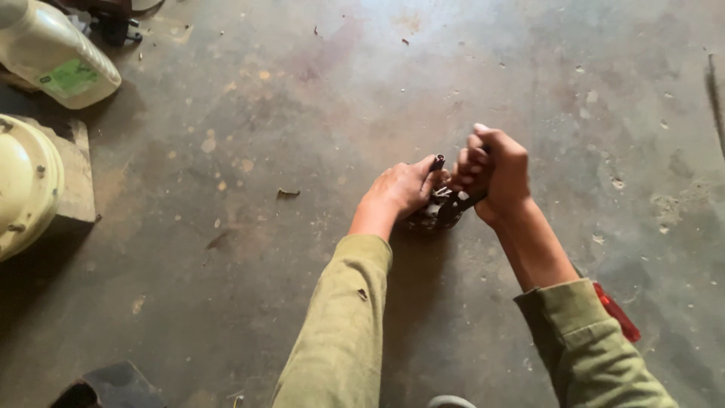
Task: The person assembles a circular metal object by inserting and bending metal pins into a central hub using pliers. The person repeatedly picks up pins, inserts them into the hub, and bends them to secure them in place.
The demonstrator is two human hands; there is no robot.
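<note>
The dark metal part (436,213) is located on the stained concrete floor (317,113), right of centre, between both hands.

Largest items first: a cream-coloured rounded housing (26,181) is seen at the left edge, resting against a grey block (75,181). Above it, a translucent white plastic jug (57,53) with a green label lies tilted at the top left corner; its contents cannot be determined. A dark flat object (113,385) is seen at the bottom left. A red tool (618,313) lies on the floor just beside the right sleeve.

The left hand (400,190) is pressed down on the part, fingers curled over its top. The right hand (492,175) is closed in a fist around a thin dark handle (472,201) that meets the part. A short dark stem (437,162) stands up between the hands. A small dry leaf (288,193) lies well apart to the left.
</note>
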